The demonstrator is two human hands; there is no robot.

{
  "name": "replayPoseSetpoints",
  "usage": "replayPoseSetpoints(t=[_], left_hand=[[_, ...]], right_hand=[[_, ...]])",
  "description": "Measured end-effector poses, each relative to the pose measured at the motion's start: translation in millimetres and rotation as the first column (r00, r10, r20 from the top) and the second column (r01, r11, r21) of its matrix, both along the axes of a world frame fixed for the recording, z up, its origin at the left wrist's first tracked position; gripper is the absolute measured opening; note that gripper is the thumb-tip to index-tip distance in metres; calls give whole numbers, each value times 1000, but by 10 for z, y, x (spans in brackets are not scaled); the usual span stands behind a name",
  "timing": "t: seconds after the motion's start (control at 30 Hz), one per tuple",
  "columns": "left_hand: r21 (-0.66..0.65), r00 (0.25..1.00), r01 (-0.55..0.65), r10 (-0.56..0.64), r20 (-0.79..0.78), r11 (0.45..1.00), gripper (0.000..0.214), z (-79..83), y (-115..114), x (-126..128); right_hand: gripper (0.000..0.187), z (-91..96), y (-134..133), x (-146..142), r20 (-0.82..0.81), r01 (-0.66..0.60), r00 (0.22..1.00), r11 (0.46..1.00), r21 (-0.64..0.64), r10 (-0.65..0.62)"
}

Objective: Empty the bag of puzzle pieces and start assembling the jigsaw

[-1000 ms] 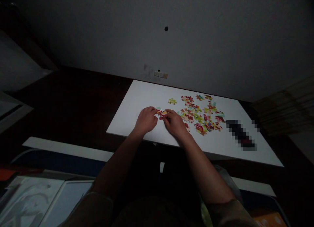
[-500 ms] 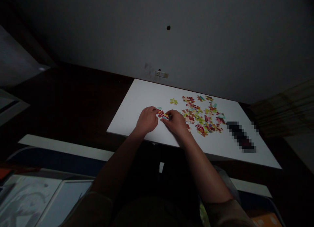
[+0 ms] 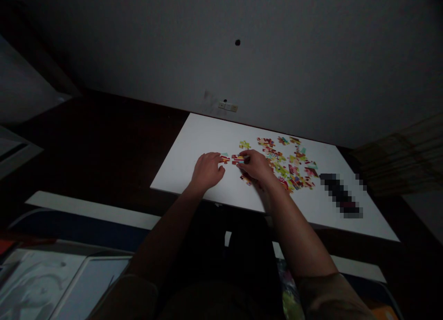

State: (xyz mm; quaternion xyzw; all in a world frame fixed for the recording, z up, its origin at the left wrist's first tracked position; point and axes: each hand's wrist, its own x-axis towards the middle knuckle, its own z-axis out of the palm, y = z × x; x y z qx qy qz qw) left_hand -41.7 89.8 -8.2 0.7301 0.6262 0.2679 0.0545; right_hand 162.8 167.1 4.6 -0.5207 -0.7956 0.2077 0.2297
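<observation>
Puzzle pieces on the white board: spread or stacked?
Spread: the jigsaw pieces lie loosely scattered on the white board, beside the right hand, not in a single stack.

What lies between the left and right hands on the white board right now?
In the head view: a small red-and-yellow jigsaw piece by the left hand, a pale teal piece beside it, and a striped red-and-yellow piece at the right hand.

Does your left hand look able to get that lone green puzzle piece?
Probably yes. The left hand is near the yellow-green puzzle piece, with only white board between them. The right hand sits lower, out of the way.
</observation>
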Motion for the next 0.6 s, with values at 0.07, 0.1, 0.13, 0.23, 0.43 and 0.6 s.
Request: replayPoseSetpoints(t=[0.07,0.1,0.13,0.23,0.43,0.6], left_hand=[[-4,1000,6,-6,3,1000,37,-3,8,-2],[-8,1000,7,-7,4,1000,38,-6,10,-3],[-13,1000,5,-5,6,1000,39,-9,12,-4],[-11,1000,-11,11,16,1000,41,-24,17,-6],[18,999,-11,11,48,1000,36,-64,50,-3],[13,997,-5,4,73,1000,32,-51,69,7]], right_hand=[[38,45,61,-16,-20,-32,999,998,-48,31],[38,67,85,-29,-24,-53,998,996,-69,51],[38,90,103,-44,-22,-70,997,994,-83,68],[37,149,126,-72,9,-97,995,990,-106,99],[42,179,94,-43,20,-115,993,987,-110,118],[54,125,124,-16,10,-142,990,988,-57,142]])
